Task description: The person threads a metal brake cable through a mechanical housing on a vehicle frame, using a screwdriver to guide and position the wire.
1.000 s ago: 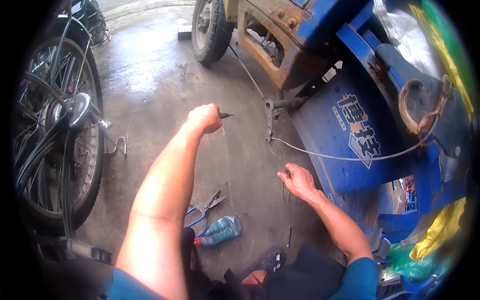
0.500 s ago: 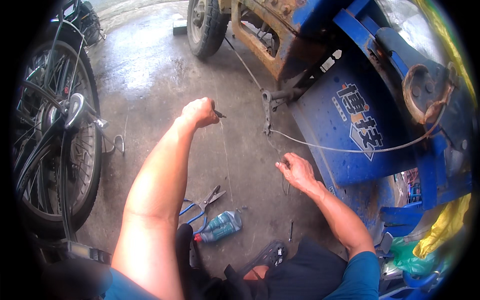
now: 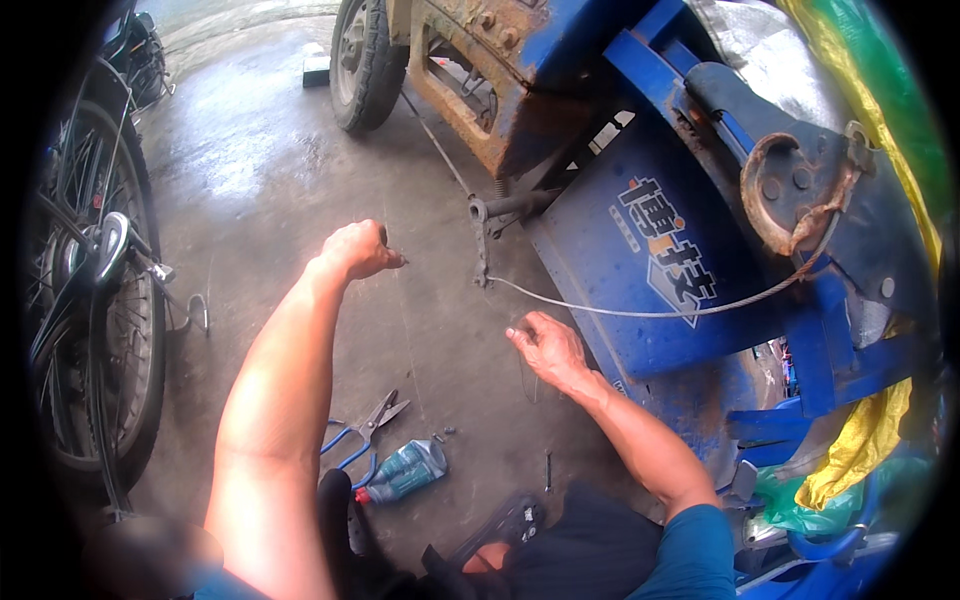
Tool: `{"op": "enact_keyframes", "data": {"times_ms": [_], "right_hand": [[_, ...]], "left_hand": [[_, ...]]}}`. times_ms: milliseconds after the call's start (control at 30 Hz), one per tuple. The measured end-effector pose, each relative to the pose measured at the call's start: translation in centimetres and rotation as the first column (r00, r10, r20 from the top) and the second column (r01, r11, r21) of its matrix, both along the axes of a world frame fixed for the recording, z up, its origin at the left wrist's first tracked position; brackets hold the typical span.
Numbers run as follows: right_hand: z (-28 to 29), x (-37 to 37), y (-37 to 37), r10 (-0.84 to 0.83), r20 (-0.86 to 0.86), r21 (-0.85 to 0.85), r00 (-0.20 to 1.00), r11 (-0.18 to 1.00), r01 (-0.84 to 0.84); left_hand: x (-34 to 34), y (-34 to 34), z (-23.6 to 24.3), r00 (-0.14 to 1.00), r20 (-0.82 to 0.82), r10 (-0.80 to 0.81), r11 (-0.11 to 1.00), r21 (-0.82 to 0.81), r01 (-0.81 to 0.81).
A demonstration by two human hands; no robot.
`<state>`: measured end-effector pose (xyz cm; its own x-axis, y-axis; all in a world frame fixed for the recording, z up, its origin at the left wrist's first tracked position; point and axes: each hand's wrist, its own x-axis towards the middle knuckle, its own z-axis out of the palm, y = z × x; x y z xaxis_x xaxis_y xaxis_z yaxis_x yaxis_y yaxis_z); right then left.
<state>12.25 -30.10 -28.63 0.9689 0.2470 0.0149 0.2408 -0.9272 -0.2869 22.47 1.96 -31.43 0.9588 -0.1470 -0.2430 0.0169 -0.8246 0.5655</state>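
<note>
My left hand [image 3: 358, 250] is held out over the concrete floor, its fingers curled into a fist with a small dark tip poking out. What it grips is mostly hidden. Farther right, my right hand [image 3: 548, 348] pinches a thin wire [image 3: 524, 368], which bends in a loop below the fingers. Just beyond that hand, a metal lever arm [image 3: 480, 245] sticks out from the blue vehicle. A steel cable [image 3: 610, 312] runs from the lever's lower end, curving right to a rusty hook-shaped bracket [image 3: 775, 195].
Blue-handled scissors [image 3: 368, 430] lie open beside a plastic bottle [image 3: 405, 470] with a red cap. A small spanner-like tool [image 3: 547, 472] rests near my shoe [image 3: 520, 520]. At left stands a bicycle wheel [image 3: 105, 290]; the vehicle's tyre [image 3: 368, 70] is at the far side.
The whole view has shifted, so the vehicle and floor items sit farther left. Both hands keep nearly the same poses, still closed and apart.
</note>
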Motion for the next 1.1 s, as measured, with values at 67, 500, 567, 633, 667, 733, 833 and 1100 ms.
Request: {"op": "enact_keyframes", "data": {"times_ms": [67, 500, 567, 633, 667, 733, 833, 1100], "right_hand": [[0.6, 0.2, 0.4, -0.038, 0.000, 0.061, 0.999, 0.997, 0.038], [8.2, -1.3, 4.0, 0.192, 0.402, 0.630, 0.895, 0.651, -0.423], [9.5, -1.7, 4.2, 0.217, 0.464, 0.585, 0.859, 0.653, -0.481], [10.6, -2.1, 4.6, 0.244, 0.522, 0.537, 0.817, 0.650, -0.537], [10.8, -2.4, 4.9, 0.217, 0.492, 0.628, 0.843, 0.582, -0.516], [11.3, -3.1, 5.2, 0.193, 0.461, 0.707, 0.866, 0.510, -0.490], [11.6, -3.9, 5.8, 0.324, 0.285, 0.853, 0.902, 0.344, -0.393], [10.9, -5.0, 8.8, 0.084, 0.277, 0.894, 0.957, 0.341, -0.289]], "left_hand": [[-0.1, -0.1, 0.5, 1.000, -0.017, 0.024, 1.000, -0.012, -0.024], [-0.2, -0.1, -0.1, 0.997, -0.016, 0.075, 0.997, 0.036, -0.074], [0.0, 0.1, -0.5, 0.998, -0.023, 0.067, 0.996, 0.058, -0.065], [0.1, 0.6, -0.8, 0.998, -0.022, 0.066, 0.996, 0.060, -0.065], [0.1, 0.6, -1.0, 0.998, -0.024, 0.061, 0.996, 0.064, -0.059], [0.0, 0.7, -1.0, 0.998, -0.015, 0.059, 0.996, 0.063, -0.058], [-0.2, 0.9, -1.0, 0.998, -0.001, 0.065, 0.996, 0.066, -0.065], [-0.2, 0.5, -0.7, 0.999, 0.017, 0.045, 0.996, 0.078, -0.046]]}}
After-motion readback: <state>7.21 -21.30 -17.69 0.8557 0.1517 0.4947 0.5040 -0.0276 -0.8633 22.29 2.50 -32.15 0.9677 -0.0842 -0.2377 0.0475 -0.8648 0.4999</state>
